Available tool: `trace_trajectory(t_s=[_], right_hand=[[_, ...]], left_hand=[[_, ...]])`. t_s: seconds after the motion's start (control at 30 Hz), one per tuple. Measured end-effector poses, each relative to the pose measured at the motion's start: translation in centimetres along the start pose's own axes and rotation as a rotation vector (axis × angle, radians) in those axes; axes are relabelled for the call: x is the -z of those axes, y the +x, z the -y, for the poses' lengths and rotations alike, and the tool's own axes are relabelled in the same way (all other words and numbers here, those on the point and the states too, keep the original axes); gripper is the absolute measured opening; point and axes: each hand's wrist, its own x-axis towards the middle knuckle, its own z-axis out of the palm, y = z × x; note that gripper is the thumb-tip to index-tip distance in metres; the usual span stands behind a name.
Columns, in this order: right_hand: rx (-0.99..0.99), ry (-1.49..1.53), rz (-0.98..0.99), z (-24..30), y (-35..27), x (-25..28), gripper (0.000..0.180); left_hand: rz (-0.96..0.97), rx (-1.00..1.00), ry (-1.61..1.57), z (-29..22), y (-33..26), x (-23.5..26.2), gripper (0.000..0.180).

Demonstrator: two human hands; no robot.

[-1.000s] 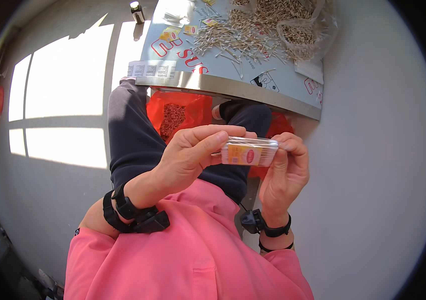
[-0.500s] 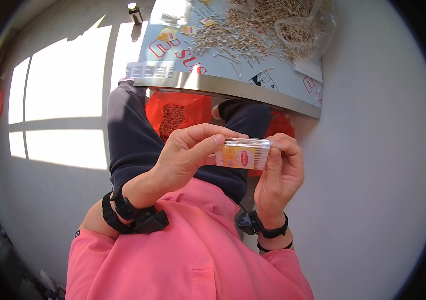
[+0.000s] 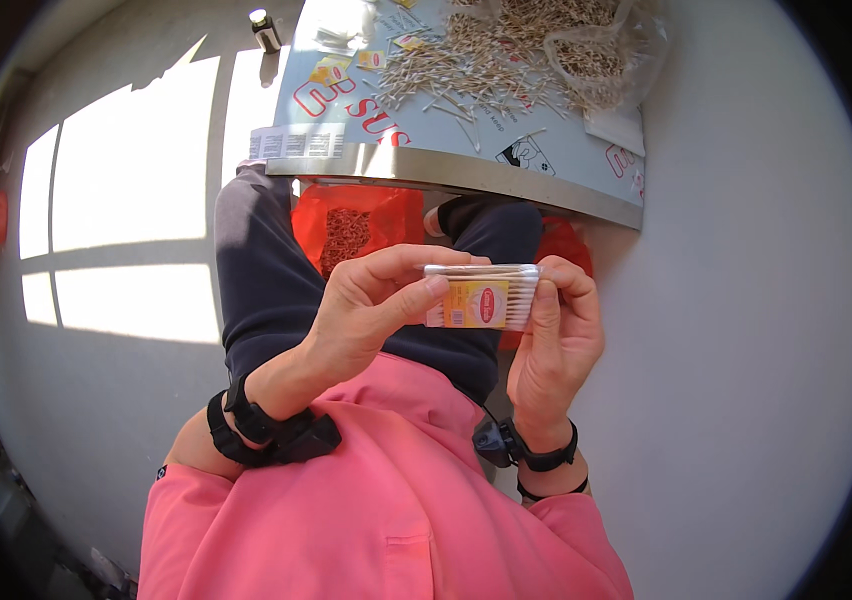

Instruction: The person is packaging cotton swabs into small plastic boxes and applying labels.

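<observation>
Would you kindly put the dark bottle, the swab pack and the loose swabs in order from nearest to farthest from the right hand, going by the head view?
1. Swab pack: between the fingers of the right hand, to its left.
2. Loose swabs: ahead, on the table.
3. Dark bottle: ahead and far left, beyond the table's left edge.

Your left forearm (image 3: 204, 440) slants up and inward so that your left hand (image 3: 351, 315) lies nearly level, extended fingers (image 3: 416, 258) above the left thumb (image 3: 411, 300) in a pinch, while your right hand (image 3: 558, 350) stands upright over its wrist (image 3: 544, 437), right thumb (image 3: 546, 312) raised beside curled fingers (image 3: 582, 290).
</observation>
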Motion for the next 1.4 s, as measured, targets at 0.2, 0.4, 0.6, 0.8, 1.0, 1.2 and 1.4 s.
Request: trace_trajectory(t_s=[0.2,0.4,0.6,0.8,1.0,1.2,1.4], right_hand=[[-0.043,0.050,-0.012,0.25,-0.13,0.02,0.006],[-0.026,0.031,-0.005,-0.01,-0.23,-0.01,0.005],[-0.017,0.027,-0.017,-0.15,-0.25,0.05,0.005],[-0.039,0.054,-0.029,0.02,-0.09,0.22,0.007],[-0.128,0.135,-0.034,0.42,0.31,0.37,0.012],[-0.174,0.163,-0.055,0.20,0.37,-0.05,0.010],[-0.195,0.152,-0.061,-0.17,0.38,0.00,0.011]], left_hand=[[-0.015,-0.056,0.045,0.42,-0.03,0.42,0.026],[-0.033,-0.060,0.024,0.74,0.25,0.24,0.022],[-0.048,0.010,-0.034,0.61,0.28,0.39,0.021],[-0.008,0.002,-0.064,0.42,0.25,0.26,0.025],[0.012,-0.009,0.082,-0.03,-0.15,0.26,0.036],[-0.055,0.081,0.129,0.03,-0.06,0.39,0.035],[-0.092,0.085,0.126,0.35,-0.03,0.42,0.032]])
